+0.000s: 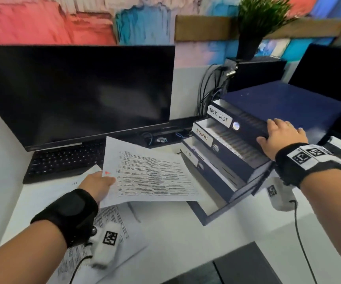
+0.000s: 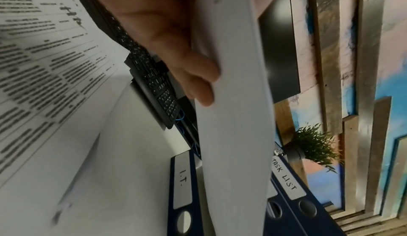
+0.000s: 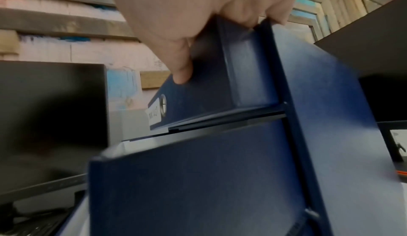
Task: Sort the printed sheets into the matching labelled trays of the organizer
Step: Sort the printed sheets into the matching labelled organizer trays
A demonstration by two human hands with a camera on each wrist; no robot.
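My left hand (image 1: 99,185) pinches the left edge of a printed sheet (image 1: 151,173) covered in lines of text and holds it above the desk, its far corner reaching toward the lower trays. The dark blue organizer (image 1: 284,99) stands at the right with stepped trays labelled TASK LIST (image 1: 219,116), ADMIN (image 1: 202,136) and a third, blurred label (image 1: 189,154). The left wrist view shows the held sheet (image 2: 231,100) from below and a bottom tray labelled I.T. (image 2: 182,178). My right hand (image 1: 280,134) grips the organizer's top front corner, fingers over the top and thumb (image 3: 181,72) on the top tray's side.
More printed sheets (image 1: 112,220) lie on the white desk (image 1: 186,242) under my left wrist. A black keyboard (image 1: 63,158) and monitor (image 1: 77,93) stand behind them. Cables (image 1: 206,89) and a potted plant (image 1: 253,23) sit behind the organizer; another dark screen (image 1: 329,78) is at far right.
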